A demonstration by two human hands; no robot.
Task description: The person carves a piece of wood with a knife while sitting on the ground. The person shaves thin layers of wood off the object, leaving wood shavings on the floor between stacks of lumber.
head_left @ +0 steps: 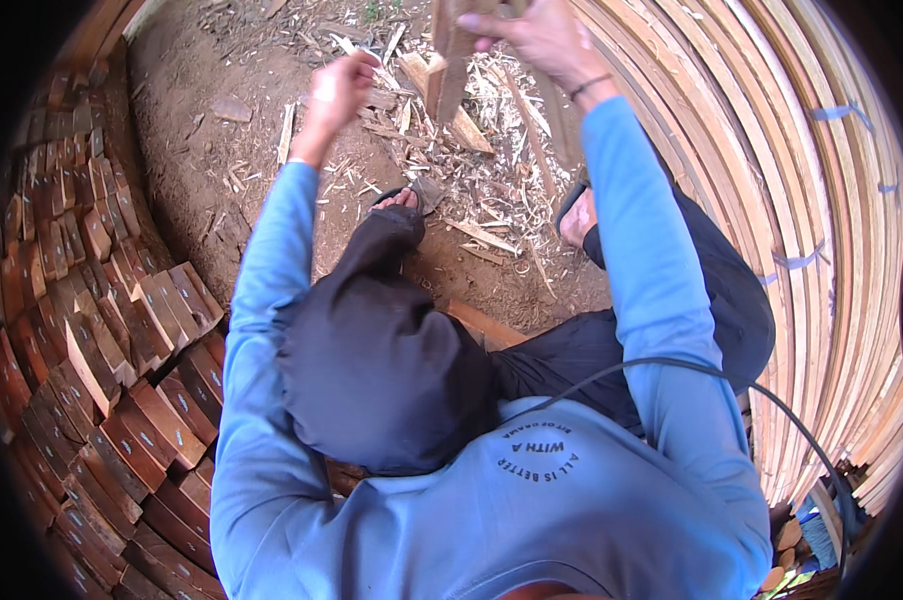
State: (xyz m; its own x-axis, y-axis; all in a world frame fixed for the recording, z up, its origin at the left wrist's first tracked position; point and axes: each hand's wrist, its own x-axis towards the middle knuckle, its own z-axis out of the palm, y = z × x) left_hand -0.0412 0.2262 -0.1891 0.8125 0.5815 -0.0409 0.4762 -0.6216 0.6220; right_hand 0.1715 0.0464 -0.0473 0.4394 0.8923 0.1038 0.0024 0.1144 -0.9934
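My right hand is at the top of the view, its thumb and fingers closed on a rough wooden board. A second narrow strip of wood hangs below that palm; whether it is part of the same piece I cannot tell. To the left, my left hand is raised with its fingers curled together, apart from the board. Anything inside those fingers is hidden. Beneath both hands, wood chips and shavings litter the dirt, with a split offcut among them.
Short wooden blocks are stacked in a wall on the left. Long pale planks curve along the right side. My sandalled feet rest on the dirt floor. A black cable crosses by my right arm.
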